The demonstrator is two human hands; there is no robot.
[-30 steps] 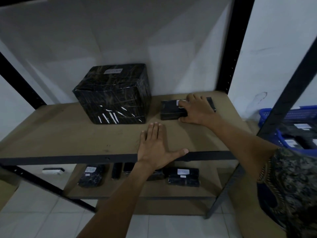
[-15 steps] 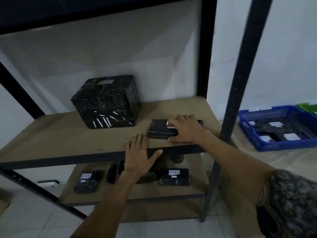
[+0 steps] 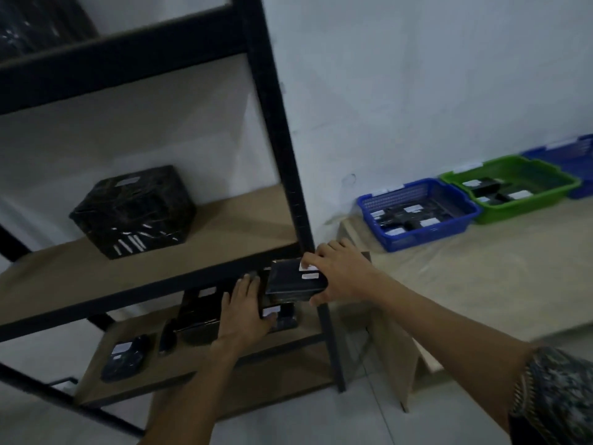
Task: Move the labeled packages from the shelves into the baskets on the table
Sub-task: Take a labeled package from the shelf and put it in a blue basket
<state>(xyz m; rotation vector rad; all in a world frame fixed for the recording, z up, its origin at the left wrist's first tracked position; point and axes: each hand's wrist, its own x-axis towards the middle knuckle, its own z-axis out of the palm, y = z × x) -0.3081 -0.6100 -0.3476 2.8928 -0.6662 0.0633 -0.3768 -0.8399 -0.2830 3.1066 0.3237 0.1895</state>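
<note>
While the right hand (image 3: 340, 273) grips a black package (image 3: 290, 282) at the front edge of the shelf (image 3: 224, 239), the left hand (image 3: 245, 313) hovers flat-fingered at its 8 o'clock, with a blue basket (image 3: 414, 242) at 2 o'clock.

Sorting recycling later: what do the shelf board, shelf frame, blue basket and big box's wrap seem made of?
Shelf board: matte tan pressed board, probably; flat, grainless. Shelf frame: black-painted metal, likely; faint holes punched down the post. Blue basket: moulded plastic; perforated mesh walls. Big box: glossy black plastic film, seemingly; wrinkles and glints.
</note>
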